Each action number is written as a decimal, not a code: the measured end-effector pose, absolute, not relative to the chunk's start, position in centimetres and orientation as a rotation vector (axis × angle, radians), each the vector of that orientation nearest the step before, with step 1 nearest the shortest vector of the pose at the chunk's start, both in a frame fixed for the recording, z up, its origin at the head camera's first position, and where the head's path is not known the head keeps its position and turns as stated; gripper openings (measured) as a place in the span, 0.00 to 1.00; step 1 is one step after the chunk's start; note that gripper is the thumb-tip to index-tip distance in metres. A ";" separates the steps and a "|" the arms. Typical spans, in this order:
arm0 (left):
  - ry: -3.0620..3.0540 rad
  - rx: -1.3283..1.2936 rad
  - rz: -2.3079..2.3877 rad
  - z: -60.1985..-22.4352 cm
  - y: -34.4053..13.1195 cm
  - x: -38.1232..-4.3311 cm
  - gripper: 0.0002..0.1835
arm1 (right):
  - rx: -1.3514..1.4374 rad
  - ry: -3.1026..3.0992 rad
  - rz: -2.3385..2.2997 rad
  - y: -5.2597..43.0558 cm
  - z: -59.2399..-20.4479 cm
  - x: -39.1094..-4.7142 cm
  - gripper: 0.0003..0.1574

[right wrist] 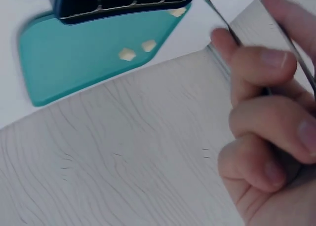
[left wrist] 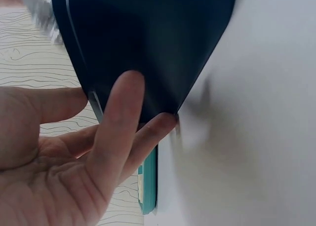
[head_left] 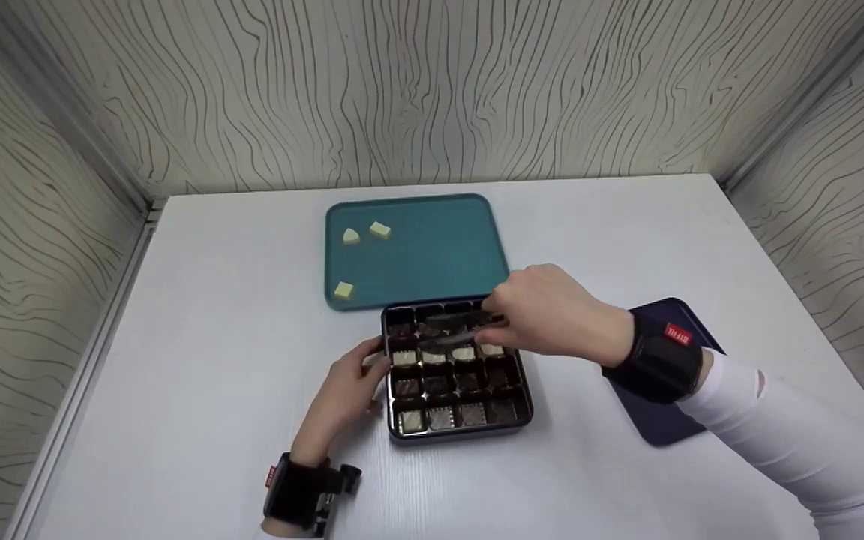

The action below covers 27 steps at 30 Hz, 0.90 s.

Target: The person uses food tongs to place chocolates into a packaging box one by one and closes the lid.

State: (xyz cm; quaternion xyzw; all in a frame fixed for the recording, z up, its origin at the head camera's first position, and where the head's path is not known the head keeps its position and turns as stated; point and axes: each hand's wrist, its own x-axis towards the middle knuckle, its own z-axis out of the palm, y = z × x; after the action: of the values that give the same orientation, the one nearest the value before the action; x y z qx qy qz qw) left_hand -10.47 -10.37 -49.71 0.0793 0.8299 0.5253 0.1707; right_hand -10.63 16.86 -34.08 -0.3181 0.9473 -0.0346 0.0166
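Around a white table (head_left: 177,375), wood-grain panels (head_left: 439,90) rise at the back and on both sides. A white sleeve (head_left: 799,435) crosses the lower right of the head view. Toward the far side of the table lies a teal tray (head_left: 439,251) with rounded corners. Just in front of it sits a dark box (head_left: 462,436), its inside divided into four rows of four compartments; whether box and tray touch I cannot tell. To the right, a flat navy plate (head_left: 657,424) lies partly hidden behind the right forearm.

The right hand (head_left: 544,311) is over the box's far right part, its fingers curled around metal tongs (head_left: 453,341). The left hand (head_left: 353,379) rests against the box's left side, thumb at the rim, fingers spread and fairly straight. Each wrist wears a black band (head_left: 653,360) with a red label. The two arms of the tongs stand apart, above the far rows.

Pale pieces (head_left: 463,352) fill the second row from the back; darker ones lie in other compartments. On the tray are three small loose blocks (head_left: 380,230), two close together, one near the front left corner.
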 end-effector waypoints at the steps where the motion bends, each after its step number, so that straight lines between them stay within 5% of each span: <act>1: 2.356 0.229 1.495 -49.7 -10.4 -10.5 0.26 | -0.969 2.964 -0.135 16.9 -34.2 -11.0 0.38; 9: 2.348 0.241 1.501 -50.0 -10.4 -10.6 0.27 | -0.828 3.064 -0.215 16.4 -35.9 -14.9 0.30; 27: 2.362 0.275 1.489 -50.2 -10.5 -10.7 0.27 | -0.756 3.003 -0.365 9.9 -42.4 -21.1 0.37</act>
State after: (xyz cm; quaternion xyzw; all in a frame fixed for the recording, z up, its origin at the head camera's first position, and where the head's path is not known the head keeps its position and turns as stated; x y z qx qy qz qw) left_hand -10.69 -10.50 -50.19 0.0967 0.8300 0.5233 0.1671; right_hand -21.12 9.91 -42.42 -0.2426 0.9630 -0.1171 0.0118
